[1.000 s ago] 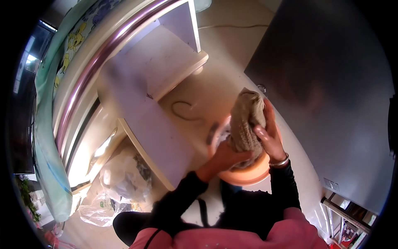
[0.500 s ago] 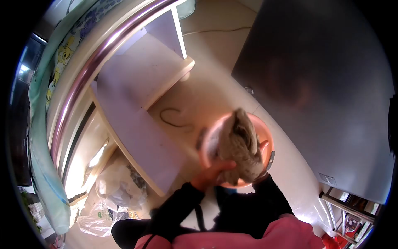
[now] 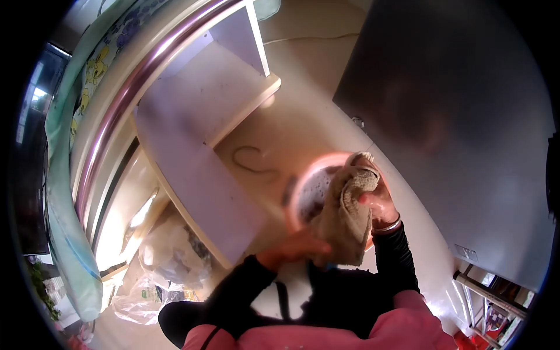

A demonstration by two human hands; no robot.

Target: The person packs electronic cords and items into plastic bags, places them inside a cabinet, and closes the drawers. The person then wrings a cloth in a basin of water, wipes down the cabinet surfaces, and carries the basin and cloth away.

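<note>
A wet, brownish-beige towel [image 3: 344, 224] hangs bunched over a pink basin [image 3: 298, 219]. My right hand [image 3: 380, 205] is closed on the towel's upper right part, thumb across the cloth, with a bracelet at the wrist. Blurred by motion, my left hand [image 3: 294, 248] is at the towel's lower left edge; its fingertips are partly lost against the cloth, so its grip does not show clearly. White suds and dark water [image 3: 315, 189] show inside the basin, left of the towel. The towel hides the basin's middle and front.
A pale shelf unit [image 3: 204, 175] stands to the left, a large dark grey panel [image 3: 449, 146] to the right. Plastic bags [image 3: 172, 262] lie on the floor at lower left. A thin cord [image 3: 251, 160] curls behind the basin. A metal rack [image 3: 490, 303] is at lower right.
The towel has shifted right and hangs lower in front, exposing suds in the basin. My right hand has come up to its upper right; my left hand has moved slightly down.
</note>
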